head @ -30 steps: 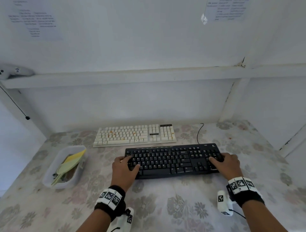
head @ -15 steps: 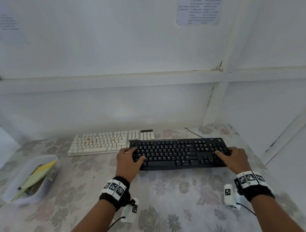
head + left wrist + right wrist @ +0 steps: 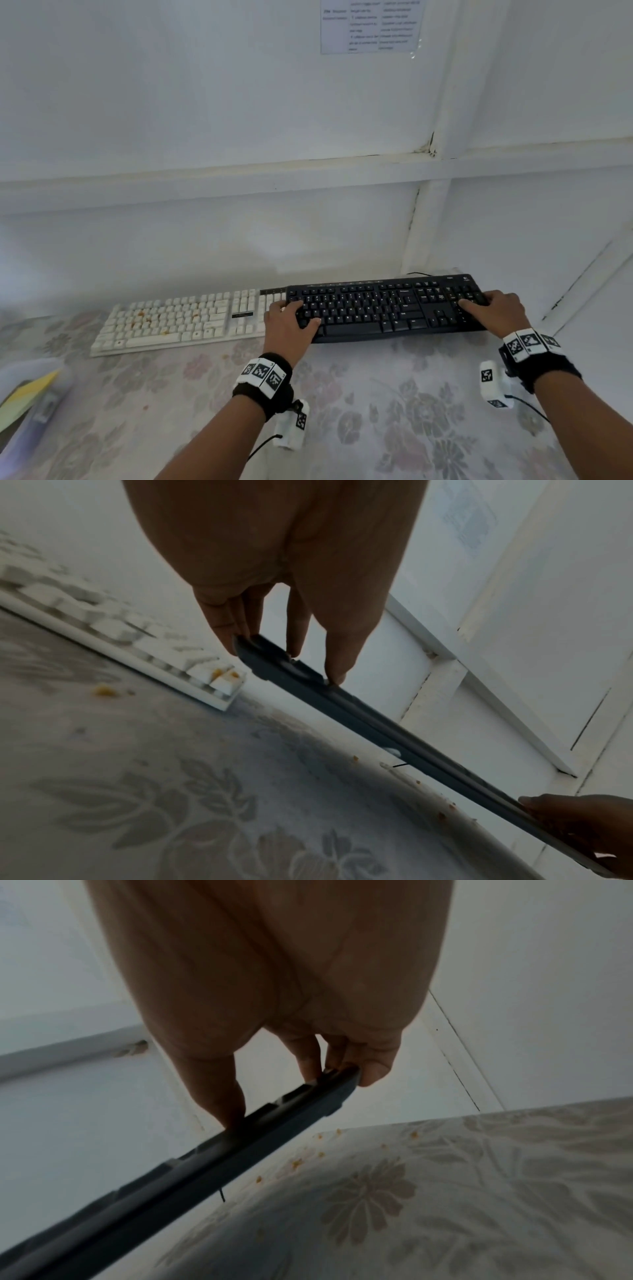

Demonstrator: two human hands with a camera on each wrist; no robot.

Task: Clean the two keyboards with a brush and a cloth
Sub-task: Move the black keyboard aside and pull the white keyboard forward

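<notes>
A clear bin (image 3: 37,404) with yellow-green sheets sat at the table's (image 3: 394,411) left edge; brush and cloth could not be made out. The white keyboard (image 3: 178,322) lay along the back edge, left of centre, orange crumbs on its keys, untouched. The left hand (image 3: 286,325) gripped the black keyboard's (image 3: 387,308) left end, thumb on the keys and fingers (image 3: 236,631) curled under the edge; the right hand (image 3: 496,310) gripped the right end the same way, thumb on the number pad, fingers (image 3: 373,1069) wrapped round the end. The wrist views showed the black keyboard off the table toward the back right corner, its left end just beside the white one's number pad; overlap could not be told. Crumbs (image 3: 298,1161) lay on the cloth-covered table under it. The step looked like carrying the black keyboard aside, likely to tip or set it down before brushing. To do it well: keep both grips even so the board stays level, mind the cable (image 3: 416,274) trailing at the back edge, clear the white keyboard's end, and set it down flat instead of dropping it on the crumbs. Versus a second before: the black keyboard had gone from in front of the white one, near the table's middle, to the back right, and the view had swung right, pushing the bin to the picture's edge. Both hands kept the same end grips.
</notes>
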